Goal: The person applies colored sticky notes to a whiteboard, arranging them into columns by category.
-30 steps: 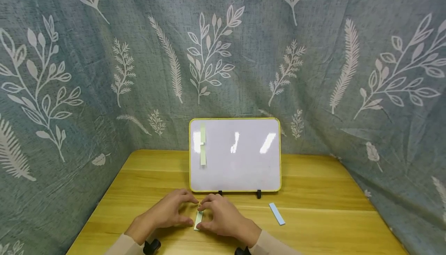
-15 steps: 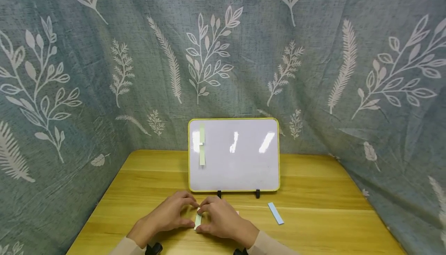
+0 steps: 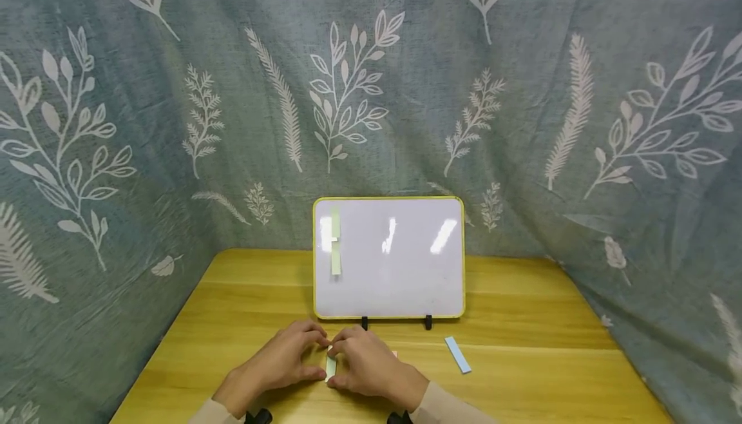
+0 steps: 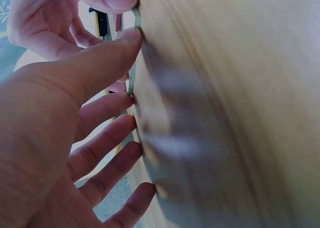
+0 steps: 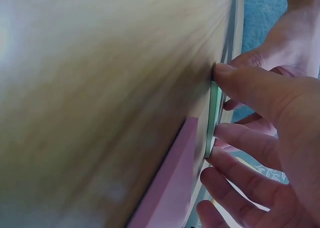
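Observation:
A narrow pale-green sticky-note pad (image 3: 331, 367) lies on the table between my two hands. My left hand (image 3: 288, 354) holds it from the left, thumb at the near end and index finger at the far end. From the other side my right hand (image 3: 366, 361) pinches it lengthwise, thumb near and index finger far. In the left wrist view the left thumb meets the edge of the green pad (image 4: 132, 80). The right wrist view shows the green pad (image 5: 214, 112) between right thumb and fingers. Whether a single note is lifted is too small to tell.
A pink pad (image 5: 170, 188) lies beside my right hand, mostly hidden from the head view. Farther right is a blue pad (image 3: 458, 354). Behind the hands, a yellow-framed whiteboard (image 3: 400, 282) stands on black feet, bearing two green strips (image 3: 336, 260) at its left side.
My left hand has shifted slightly right, its thumb coming up to the green pad. The right hand stays at the pad; a sliver of pink now shows behind it.

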`<state>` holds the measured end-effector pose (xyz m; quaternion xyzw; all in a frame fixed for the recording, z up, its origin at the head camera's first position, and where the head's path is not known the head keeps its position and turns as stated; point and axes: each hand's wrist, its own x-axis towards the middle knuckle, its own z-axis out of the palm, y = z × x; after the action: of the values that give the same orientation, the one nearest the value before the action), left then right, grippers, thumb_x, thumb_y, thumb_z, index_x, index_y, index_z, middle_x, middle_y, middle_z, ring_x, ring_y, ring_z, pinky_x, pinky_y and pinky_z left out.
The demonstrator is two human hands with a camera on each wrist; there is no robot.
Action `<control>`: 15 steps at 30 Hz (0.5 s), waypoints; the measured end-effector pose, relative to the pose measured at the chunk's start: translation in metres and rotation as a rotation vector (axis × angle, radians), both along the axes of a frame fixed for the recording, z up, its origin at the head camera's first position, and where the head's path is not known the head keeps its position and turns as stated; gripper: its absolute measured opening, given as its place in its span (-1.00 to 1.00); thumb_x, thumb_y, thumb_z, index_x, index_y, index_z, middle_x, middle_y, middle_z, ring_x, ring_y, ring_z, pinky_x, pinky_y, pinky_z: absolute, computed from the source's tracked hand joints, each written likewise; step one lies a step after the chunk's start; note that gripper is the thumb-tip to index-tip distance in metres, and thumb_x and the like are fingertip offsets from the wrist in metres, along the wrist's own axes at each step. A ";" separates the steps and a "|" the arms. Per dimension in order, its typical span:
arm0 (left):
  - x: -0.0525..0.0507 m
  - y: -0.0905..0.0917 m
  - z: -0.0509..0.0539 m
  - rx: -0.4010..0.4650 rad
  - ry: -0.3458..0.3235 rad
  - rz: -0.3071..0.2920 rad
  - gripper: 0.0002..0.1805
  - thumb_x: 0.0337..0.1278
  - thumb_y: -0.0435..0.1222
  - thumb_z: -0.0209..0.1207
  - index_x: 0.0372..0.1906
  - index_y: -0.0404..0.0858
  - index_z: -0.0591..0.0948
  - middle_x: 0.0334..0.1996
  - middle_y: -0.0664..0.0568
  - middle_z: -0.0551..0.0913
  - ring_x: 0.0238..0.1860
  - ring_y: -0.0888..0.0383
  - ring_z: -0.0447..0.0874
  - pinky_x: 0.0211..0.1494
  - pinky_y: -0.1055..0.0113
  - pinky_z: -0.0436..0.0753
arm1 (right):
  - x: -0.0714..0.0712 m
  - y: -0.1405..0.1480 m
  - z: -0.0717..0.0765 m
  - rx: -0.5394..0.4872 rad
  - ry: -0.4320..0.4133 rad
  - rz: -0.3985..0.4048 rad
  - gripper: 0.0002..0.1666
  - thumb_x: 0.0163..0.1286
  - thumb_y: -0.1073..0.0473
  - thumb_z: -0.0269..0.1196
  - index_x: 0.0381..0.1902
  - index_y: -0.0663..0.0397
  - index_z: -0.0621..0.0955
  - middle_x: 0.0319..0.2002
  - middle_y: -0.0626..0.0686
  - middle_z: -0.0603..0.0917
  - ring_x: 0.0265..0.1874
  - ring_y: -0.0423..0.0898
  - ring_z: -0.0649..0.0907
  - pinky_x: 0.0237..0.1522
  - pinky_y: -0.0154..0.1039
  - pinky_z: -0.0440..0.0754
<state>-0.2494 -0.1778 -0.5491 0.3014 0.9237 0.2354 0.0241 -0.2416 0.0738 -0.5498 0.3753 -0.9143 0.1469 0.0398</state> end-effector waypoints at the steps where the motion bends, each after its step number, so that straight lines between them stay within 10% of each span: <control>1: -0.001 0.001 0.000 0.001 0.001 0.002 -0.46 0.30 0.10 0.69 0.22 -0.07 0.87 0.34 0.09 0.76 0.42 -0.08 0.73 0.51 -0.33 0.70 | -0.001 0.000 0.001 -0.002 -0.002 -0.003 -0.48 0.38 -0.24 0.73 0.14 -0.13 0.93 0.27 -0.10 0.88 0.30 -0.09 0.77 0.34 -0.12 0.83; 15: -0.002 0.001 0.003 0.002 0.009 -0.017 -0.47 0.29 0.11 0.69 0.20 -0.07 0.89 0.33 0.10 0.77 0.37 -0.04 0.76 0.50 -0.19 0.74 | 0.000 0.001 0.000 0.005 -0.039 -0.009 -0.52 0.40 -0.25 0.70 0.16 -0.23 0.94 0.31 -0.12 0.87 0.34 -0.12 0.77 0.36 -0.10 0.83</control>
<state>-0.2518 -0.1770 -0.5464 0.3103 0.9210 0.2346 0.0218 -0.2414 0.0747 -0.5496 0.3682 -0.9171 0.1515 0.0218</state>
